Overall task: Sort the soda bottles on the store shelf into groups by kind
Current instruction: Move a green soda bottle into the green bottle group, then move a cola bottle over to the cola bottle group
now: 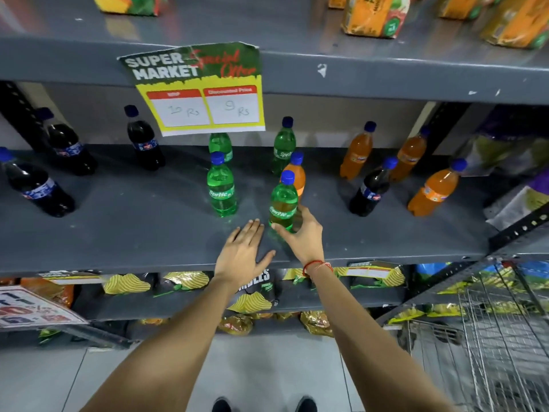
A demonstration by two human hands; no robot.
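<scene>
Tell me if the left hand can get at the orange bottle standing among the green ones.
Probably not directly. The orange bottle stands right behind the green Sprite bottle that the right hand grips. The left hand lies flat on the shelf and would have to go around.

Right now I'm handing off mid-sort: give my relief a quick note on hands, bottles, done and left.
Left hand: flat on the shelf, empty.
Right hand: gripping the front Sprite bottle.
Done: three cola bottles left, three other Sprites centre, three orange sodas right.
Left: stray orange bottle behind the held Sprite, stray cola among the oranges.
</scene>
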